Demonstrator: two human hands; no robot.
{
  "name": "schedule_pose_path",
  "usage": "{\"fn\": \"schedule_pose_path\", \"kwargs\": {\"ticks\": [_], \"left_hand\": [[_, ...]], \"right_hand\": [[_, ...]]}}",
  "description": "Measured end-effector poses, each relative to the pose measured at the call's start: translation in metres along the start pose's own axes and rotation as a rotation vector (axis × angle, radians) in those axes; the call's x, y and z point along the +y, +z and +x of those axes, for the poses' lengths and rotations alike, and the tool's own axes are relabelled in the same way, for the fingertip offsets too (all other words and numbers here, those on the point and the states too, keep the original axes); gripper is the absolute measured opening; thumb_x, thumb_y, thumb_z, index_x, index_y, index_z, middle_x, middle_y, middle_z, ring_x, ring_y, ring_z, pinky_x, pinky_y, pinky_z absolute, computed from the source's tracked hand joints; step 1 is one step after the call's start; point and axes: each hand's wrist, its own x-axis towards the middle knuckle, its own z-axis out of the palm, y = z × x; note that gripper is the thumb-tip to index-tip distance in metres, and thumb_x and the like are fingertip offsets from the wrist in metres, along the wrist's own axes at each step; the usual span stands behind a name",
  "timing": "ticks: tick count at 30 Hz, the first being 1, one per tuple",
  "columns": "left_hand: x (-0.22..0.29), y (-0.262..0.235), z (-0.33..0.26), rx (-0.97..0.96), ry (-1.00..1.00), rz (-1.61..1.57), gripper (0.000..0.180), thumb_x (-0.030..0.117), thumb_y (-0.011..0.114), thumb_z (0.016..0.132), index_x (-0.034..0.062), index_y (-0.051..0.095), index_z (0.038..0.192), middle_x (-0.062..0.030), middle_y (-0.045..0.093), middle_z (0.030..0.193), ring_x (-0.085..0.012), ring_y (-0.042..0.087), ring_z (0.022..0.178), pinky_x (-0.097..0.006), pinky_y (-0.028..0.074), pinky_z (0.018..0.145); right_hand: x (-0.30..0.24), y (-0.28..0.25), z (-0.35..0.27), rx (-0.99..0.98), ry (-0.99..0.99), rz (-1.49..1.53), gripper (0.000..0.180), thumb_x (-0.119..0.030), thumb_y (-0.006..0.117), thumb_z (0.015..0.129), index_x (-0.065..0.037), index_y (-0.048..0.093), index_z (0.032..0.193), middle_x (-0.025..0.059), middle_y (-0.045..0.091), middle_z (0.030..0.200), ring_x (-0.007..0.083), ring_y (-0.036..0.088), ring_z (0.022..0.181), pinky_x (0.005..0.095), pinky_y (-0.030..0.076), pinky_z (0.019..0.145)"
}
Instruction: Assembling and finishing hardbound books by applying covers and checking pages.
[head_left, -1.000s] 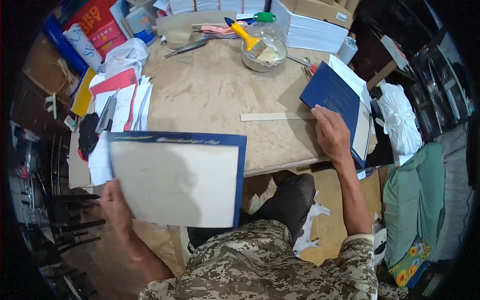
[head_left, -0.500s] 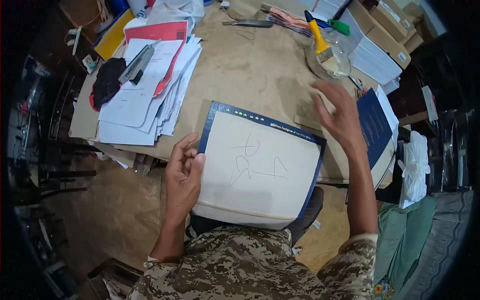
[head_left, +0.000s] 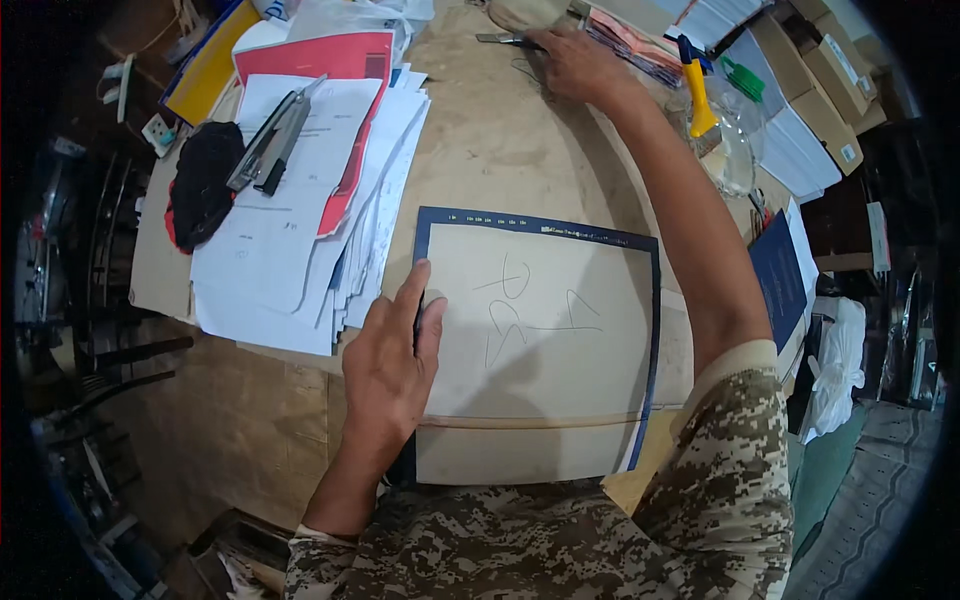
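Observation:
A hard book cover (head_left: 540, 345), its beige board framed by dark blue turned-in edges, lies across the table's near edge and over my lap. Pencil marks run over its middle, and small printing shows along the blue far edge. My left hand (head_left: 392, 350) grips the cover's left edge, thumb on top and fingers along the side. Stretched out to the far side of the table, my right hand (head_left: 580, 65) has its bent fingers on the grey utility knife (head_left: 498, 39). The knife's right part is hidden under those fingers.
At left, a stapler (head_left: 270, 140) and a black cloth (head_left: 205, 180) lie on stacked papers (head_left: 270, 270). A yellow-handled brush (head_left: 697, 95) leans in a clear bowl (head_left: 735, 165) at far right, near cardboard boxes (head_left: 835, 75). A dark blue cover (head_left: 780, 265) rests below them.
My right hand has moved from above the cover's right corner to the utility knife at the far side. The cover has turned straighter, and my left hand has shifted its grip along the edge.

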Motion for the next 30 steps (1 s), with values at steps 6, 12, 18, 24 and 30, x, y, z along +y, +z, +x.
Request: {"fn": "schedule_pose_path", "kwargs": {"ticks": [6, 12, 18, 24, 30], "left_hand": [[0.008, 0.002, 0.017, -0.034, -0.018, 0.114, 0.041, 0.019, 0.056, 0.101, 0.0016, 0.055, 0.138, -0.0177, 0.065, 0.131, -0.031, 0.067, 0.109, -0.036, 0.053, 0.089], [0.021, 0.017, 0.035, 0.135, 0.044, -0.077, 0.037, 0.021, 0.052, 0.103, 0.0007, 0.06, 0.132, -0.0157, 0.068, 0.126, -0.0304, 0.067, 0.108, -0.037, 0.051, 0.092], [0.007, 0.035, 0.045, 0.192, 0.21, -0.001, 0.036, 0.019, 0.055, 0.1, 0.0036, 0.059, 0.133, -0.0144, 0.073, 0.105, -0.0318, 0.069, 0.087, -0.039, 0.052, 0.076], [0.001, 0.044, 0.037, 0.41, 0.194, 0.123, 0.032, 0.022, 0.06, 0.096, 0.0083, 0.063, 0.126, -0.0137, 0.073, 0.086, -0.0352, 0.068, 0.072, -0.041, 0.051, 0.064], [-0.003, 0.05, 0.036, 0.578, 0.233, 0.099, 0.022, 0.018, 0.061, 0.094, 0.0051, 0.069, 0.109, -0.0152, 0.073, 0.085, -0.0357, 0.068, 0.07, -0.043, 0.051, 0.063]], "right_hand": [[-0.012, -0.015, 0.019, -0.194, 0.234, 0.015, 0.054, -0.018, 0.068, 0.071, -0.016, 0.065, 0.125, 0.0126, 0.068, 0.109, 0.0364, 0.065, 0.099, 0.0468, 0.053, 0.081], [0.004, 0.013, -0.002, -0.117, 0.125, -0.085, 0.042, -0.02, 0.065, 0.076, -0.015, 0.068, 0.117, 0.0159, 0.068, 0.108, 0.0355, 0.065, 0.099, 0.0485, 0.052, 0.08], [0.005, -0.008, -0.048, 0.019, 0.11, 0.291, 0.047, -0.013, 0.059, 0.083, -0.013, 0.056, 0.13, 0.019, 0.061, 0.101, 0.0353, 0.06, 0.086, 0.0443, 0.049, 0.075], [-0.04, -0.06, -0.109, 0.251, 0.104, 0.48, 0.04, -0.016, 0.055, 0.092, -0.01, 0.058, 0.131, 0.0166, 0.058, 0.092, 0.0348, 0.058, 0.079, 0.0421, 0.048, 0.071], [-0.056, -0.09, -0.189, 0.376, 0.059, 0.614, 0.034, -0.01, 0.06, 0.092, -0.004, 0.062, 0.126, 0.0133, 0.064, 0.089, 0.0264, 0.057, 0.075, 0.0363, 0.046, 0.07]]}}
